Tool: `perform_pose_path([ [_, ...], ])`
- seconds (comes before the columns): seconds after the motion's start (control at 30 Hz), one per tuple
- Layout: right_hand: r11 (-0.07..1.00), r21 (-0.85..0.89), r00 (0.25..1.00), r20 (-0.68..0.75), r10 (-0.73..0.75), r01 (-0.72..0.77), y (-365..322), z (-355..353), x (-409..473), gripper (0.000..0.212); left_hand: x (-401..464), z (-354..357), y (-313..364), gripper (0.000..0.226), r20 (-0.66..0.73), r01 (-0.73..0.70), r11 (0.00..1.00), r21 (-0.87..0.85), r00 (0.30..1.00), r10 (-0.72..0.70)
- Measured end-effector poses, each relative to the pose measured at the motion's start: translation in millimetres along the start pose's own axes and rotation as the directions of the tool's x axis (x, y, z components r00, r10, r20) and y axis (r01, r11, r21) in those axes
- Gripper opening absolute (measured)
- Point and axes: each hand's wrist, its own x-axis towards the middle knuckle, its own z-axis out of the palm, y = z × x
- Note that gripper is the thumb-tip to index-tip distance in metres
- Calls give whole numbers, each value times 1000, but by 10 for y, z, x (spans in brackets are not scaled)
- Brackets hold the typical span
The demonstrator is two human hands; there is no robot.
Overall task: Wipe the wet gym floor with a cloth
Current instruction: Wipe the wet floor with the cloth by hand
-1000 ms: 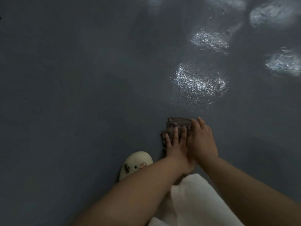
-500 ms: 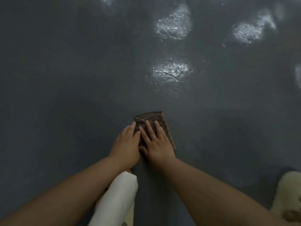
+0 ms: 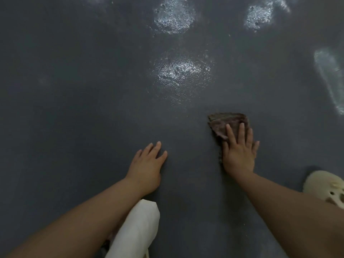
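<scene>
From the head view, the right hand (image 3: 239, 153) presses flat on a brown cloth (image 3: 228, 123) lying on the dark floor (image 3: 74, 90), its fingers (image 3: 241, 132) straight and slightly spread over the cloth's near part. The left hand (image 3: 147, 167) rests on the bare floor well apart from the cloth, fingers straight and loosely spread, holding nothing. Shiny wet patches (image 3: 181, 71) lie beyond the cloth, a white trouser knee (image 3: 138, 226) shows between the arms and a cream shoe (image 3: 327, 187) at right.

Non-task items: white trouser knee (image 3: 138, 228), bent, low centre, just below and beside the left forearm. Cream foam clog (image 3: 329, 189) with round holes at right edge, behind and right of the right forearm, partly cut off by frame. Both rest on the dark grey surface.
</scene>
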Motion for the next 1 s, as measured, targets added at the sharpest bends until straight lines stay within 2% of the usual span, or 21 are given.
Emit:
perform_pose_path([
  [0.07, 992, 95, 997, 12, 83, -83, -246, 57, -65, 54, -4, -6, 19, 70, 12, 3, 1000, 19, 1000, -4],
  [0.1, 990, 120, 997, 18, 78, -79, -377, 108, -125, 54, -5, -11, 26, 70, 15, 6, 1000, 28, 1000, -6],
  [0.2, 986, 82, 989, -25, -142, 144, -662, 272, -448, 55, 1, -21, 52, 65, -13, 15, 999, 41, 1000, -15],
  [0.3, 938, -40, 938, -21, -345, 344, -666, 395, -677, 51, 7, -18, 97, 61, -45, 35, 999, 36, 998, -33],
  [0.47, 886, -69, 887, -18, -462, 459, -458, 328, -457, 49, 55, -150, 201, 62, -20, 31, 998, 59, 999, -30],
  [0.67, 940, 15, 940, -17, -340, 340, -59, 85, 43, 56, 320, -811, 596, 75, -40, -172, 972, 162, 983, 181],
  [0.77, 984, 55, 985, -27, -168, 170, 387, -40, 243, 56, 419, -1161, 867, 80, -16, -238, 930, 281, 968, 252],
  [0.87, 994, 104, 998, -51, 47, -42, 896, -109, 292, 50, 513, -1382, 1147, 81, 30, -305, 860, 408, 946, 321],
  [0.93, 974, 165, 984, -71, 166, -153, 1062, -98, 235, 52, 594, -1429, 1339, 81, 29, -312, 857, 410, 943, 330],
  [1.0, 959, 203, 973, -82, 216, -196, 1045, -38, 98, 57, 684, -1373, 1545, 83, 22, -306, 876, 373, 947, 322],
])
